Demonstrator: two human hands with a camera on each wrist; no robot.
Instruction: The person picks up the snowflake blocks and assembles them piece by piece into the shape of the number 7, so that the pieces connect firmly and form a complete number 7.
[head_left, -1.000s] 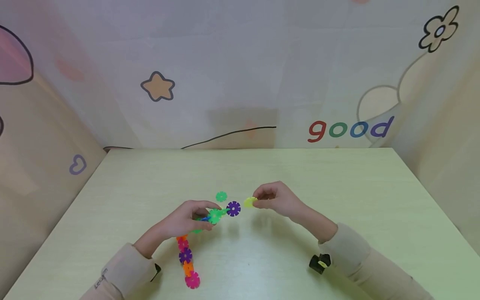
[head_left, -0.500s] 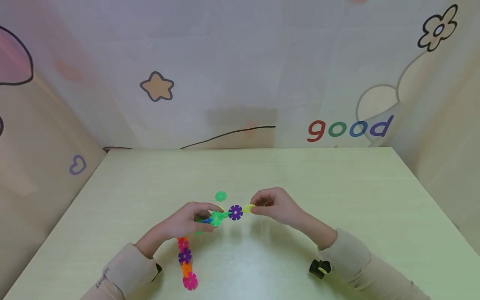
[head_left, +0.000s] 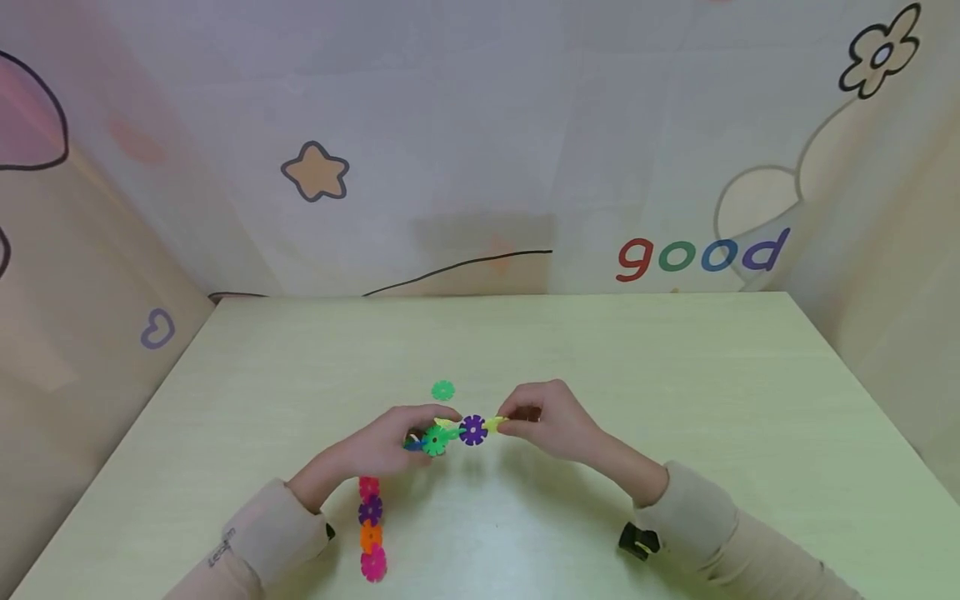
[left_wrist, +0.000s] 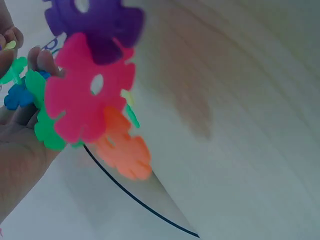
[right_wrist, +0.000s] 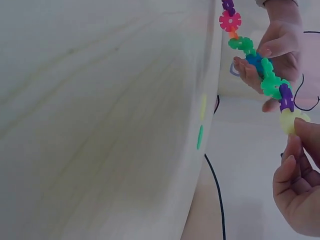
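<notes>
In the head view my left hand (head_left: pixel 390 437) holds a chain of flower-shaped plastic discs by its green (head_left: pixel 434 440) and blue discs. A purple disc (head_left: pixel 472 430) forms the chain's right end. My right hand (head_left: pixel 551 421) pinches a yellow disc (right_wrist: pixel 288 121) between thumb and finger. This yellow disc meets the purple one edge to edge; how deep their slots sit is too small to tell. The chain's other end hangs toward the front, with orange (head_left: pixel 371 537), purple and pink (head_left: pixel 373 564) discs. The left wrist view shows a pink disc (left_wrist: pixel 75 95) close up.
A loose green disc (head_left: pixel 443 390) lies on the pale table (head_left: pixel 637 358) behind the hands. Another yellow disc (right_wrist: pixel 203 106) lies near it, partly covered by my left hand in the head view. A printed cloth (head_left: pixel 480 167) hangs along the table's back edge.
My right hand has come down and slightly left, bringing the yellow disc from apart to against the purple disc. The left hand has shifted a little right with the chain.
</notes>
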